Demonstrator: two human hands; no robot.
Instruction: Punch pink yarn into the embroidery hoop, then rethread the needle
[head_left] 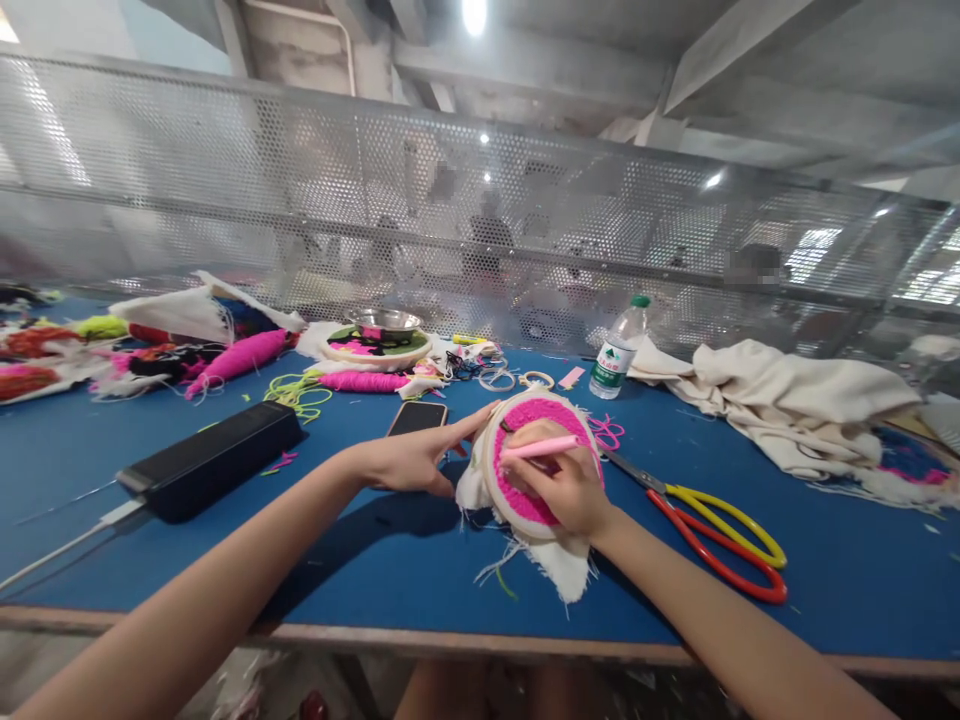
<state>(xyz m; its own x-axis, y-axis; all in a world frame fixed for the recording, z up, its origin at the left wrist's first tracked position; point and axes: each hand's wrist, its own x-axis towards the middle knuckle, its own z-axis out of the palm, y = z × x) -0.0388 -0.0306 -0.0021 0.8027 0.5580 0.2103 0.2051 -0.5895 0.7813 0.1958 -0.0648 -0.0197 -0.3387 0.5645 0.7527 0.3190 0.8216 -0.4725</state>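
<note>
A round embroidery hoop (491,478) with white fabric stretched in it lies in front of me, its face mostly covered in bright pink yarn loops. Frayed cloth edges hang out below the hoop. In my right hand (566,490) is a pink punch needle pen (546,447), gripped like a pencil over the pink loops; its tip is hidden by my fingers. My left hand (420,455) rests at the hoop's left side, fingers stretched out and thumb apart, fingertips at the rim. A phone (418,417) lies just behind my left hand.
Scissors (705,530) with red and yellow handles lie right of the hoop. A water bottle (619,350) stands behind. A black power bank (214,460) with a cable is at left. Pink yarn (244,360), another hoop (379,345) and cream cloth (787,395) line the back, before a perforated metal screen (420,190).
</note>
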